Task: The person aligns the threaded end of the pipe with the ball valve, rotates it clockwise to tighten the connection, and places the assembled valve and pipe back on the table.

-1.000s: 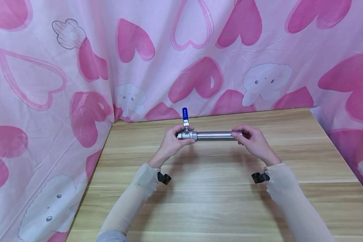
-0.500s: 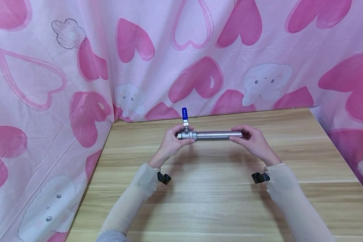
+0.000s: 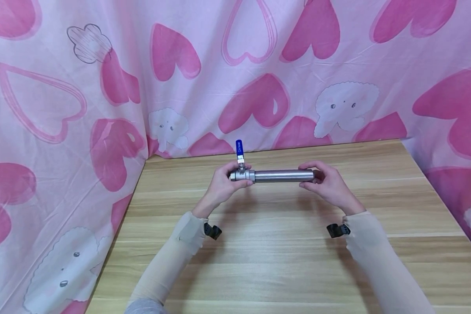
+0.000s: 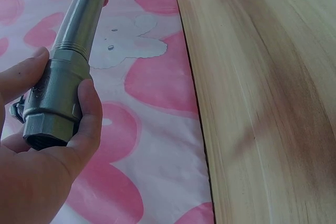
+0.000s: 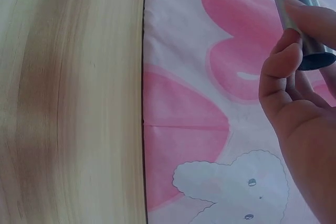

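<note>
A ball valve (image 3: 242, 175) with a blue lever handle (image 3: 240, 148) is joined to a steel pipe (image 3: 282, 175), held level above the table. My left hand (image 3: 224, 181) grips the valve body, thumb and fingers on opposite sides. In the left wrist view, thread turns show on the pipe (image 4: 86, 19) where it enters the valve (image 4: 55, 95), whose other end is an open hex socket. My right hand (image 3: 325, 181) holds the pipe's free end between thumb and fingers. The hollow pipe end (image 5: 316, 60) shows in the right wrist view, beside the curled fingers (image 5: 281, 66).
A wood-grain table (image 3: 274, 261) lies below both hands. A pink curtain (image 3: 204, 100) printed with hearts stands behind it and at both sides. Small black wrist cameras (image 3: 213, 231) sit on the sleeves.
The fingers of my right hand have shifted around the pipe's free end, uncovering more of it. My left hand and the valve have stayed almost still.
</note>
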Tool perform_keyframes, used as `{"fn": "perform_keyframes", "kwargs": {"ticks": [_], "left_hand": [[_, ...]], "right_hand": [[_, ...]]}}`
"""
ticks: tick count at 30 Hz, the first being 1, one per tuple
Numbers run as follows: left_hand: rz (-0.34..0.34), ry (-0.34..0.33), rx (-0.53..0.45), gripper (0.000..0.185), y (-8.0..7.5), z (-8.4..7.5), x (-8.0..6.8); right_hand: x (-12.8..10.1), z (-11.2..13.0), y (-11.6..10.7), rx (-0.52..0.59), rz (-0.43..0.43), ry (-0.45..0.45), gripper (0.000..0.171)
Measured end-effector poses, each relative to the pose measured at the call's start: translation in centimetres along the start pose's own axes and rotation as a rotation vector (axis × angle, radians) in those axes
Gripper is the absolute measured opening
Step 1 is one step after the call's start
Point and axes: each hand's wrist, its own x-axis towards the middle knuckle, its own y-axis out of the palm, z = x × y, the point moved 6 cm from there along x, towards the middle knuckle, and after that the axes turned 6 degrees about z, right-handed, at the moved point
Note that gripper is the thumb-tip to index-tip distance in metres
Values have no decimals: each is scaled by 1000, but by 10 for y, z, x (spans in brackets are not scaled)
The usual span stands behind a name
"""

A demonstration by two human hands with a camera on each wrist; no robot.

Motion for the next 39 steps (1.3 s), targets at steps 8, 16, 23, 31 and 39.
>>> {"fn": "perform_keyframes", "kwargs": {"ticks": [8, 16, 23, 31, 39], "left_hand": [[-3, -21, 7, 42, 0, 1, -1], [5, -44, 7, 41, -1, 0, -1], [1, -37, 9, 41, -1, 1, -2], [0, -18, 3, 42, -1, 1, -2], [-4, -32, -3, 43, -1, 1, -2]], "right_hand": [[0, 2, -1, -8, -31, -45, 43], [1, 2, -2, -31, -62, -71, 40], [1, -2, -1, -35, -71, -18, 38], [0, -1, -2, -61, -86, -32, 38], [-1, 0, -3, -78, -103, -31, 36]]}}
